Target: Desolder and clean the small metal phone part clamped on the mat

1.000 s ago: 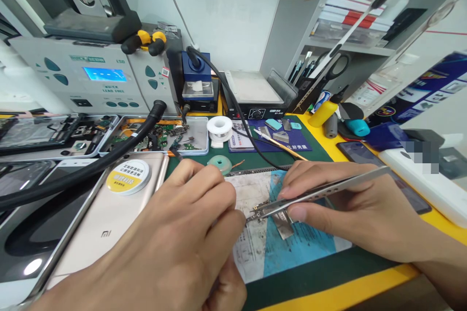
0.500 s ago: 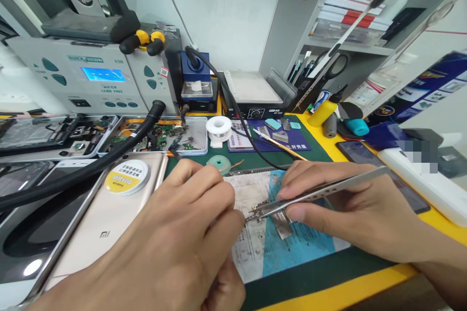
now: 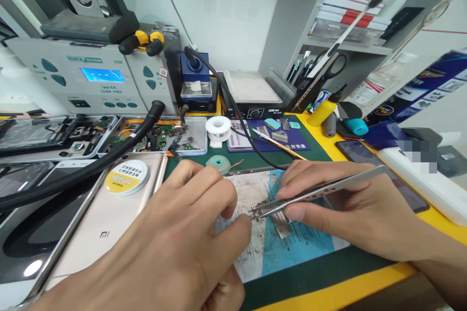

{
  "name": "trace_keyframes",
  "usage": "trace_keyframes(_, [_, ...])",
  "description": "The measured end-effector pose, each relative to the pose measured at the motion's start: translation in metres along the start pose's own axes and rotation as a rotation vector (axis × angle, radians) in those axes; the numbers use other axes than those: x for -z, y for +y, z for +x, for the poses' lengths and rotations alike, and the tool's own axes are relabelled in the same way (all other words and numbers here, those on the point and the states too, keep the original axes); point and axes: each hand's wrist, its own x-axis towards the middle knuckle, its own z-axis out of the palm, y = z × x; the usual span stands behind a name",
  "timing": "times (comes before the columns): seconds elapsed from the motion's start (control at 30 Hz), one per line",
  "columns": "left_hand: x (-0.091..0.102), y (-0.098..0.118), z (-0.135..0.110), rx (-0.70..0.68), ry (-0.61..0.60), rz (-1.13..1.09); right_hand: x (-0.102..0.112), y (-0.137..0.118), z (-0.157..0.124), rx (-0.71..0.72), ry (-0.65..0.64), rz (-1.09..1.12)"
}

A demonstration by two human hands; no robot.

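Observation:
My right hand [image 3: 343, 209] pinches a pair of silver tweezers [image 3: 321, 190] between thumb and forefinger. The tweezer tips rest on a small circuit board part [image 3: 260, 210] lying on a stained white and blue work pad [image 3: 292, 248]. My left hand [image 3: 171, 248] is curled in front of the pad, fingertips bent close to the same small part; what it grips is hidden. A gold phone back cover [image 3: 105, 223] lies just left of my left hand, with a round yellow and white tin [image 3: 126, 177] on it.
A thick black hose [image 3: 91, 165] crosses the left side. Trays of phone parts [image 3: 171, 136] and a solder spool [image 3: 218, 129] sit behind. A soldering station [image 3: 98, 77], heating plate [image 3: 251, 90], yellow bottle [image 3: 323, 112] and dark phone [image 3: 379, 175] stand around.
My left hand's lower fingertip has slid a little right toward the tweezer tips. The right hand and tweezers stay almost still.

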Motion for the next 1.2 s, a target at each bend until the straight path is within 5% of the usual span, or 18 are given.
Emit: trace_keyframes(1.2, [-0.012, 0.002, -0.002, 0.027, 0.184, -0.057, -0.001, -0.001, 0.001, -0.025, 0.036, 0.013])
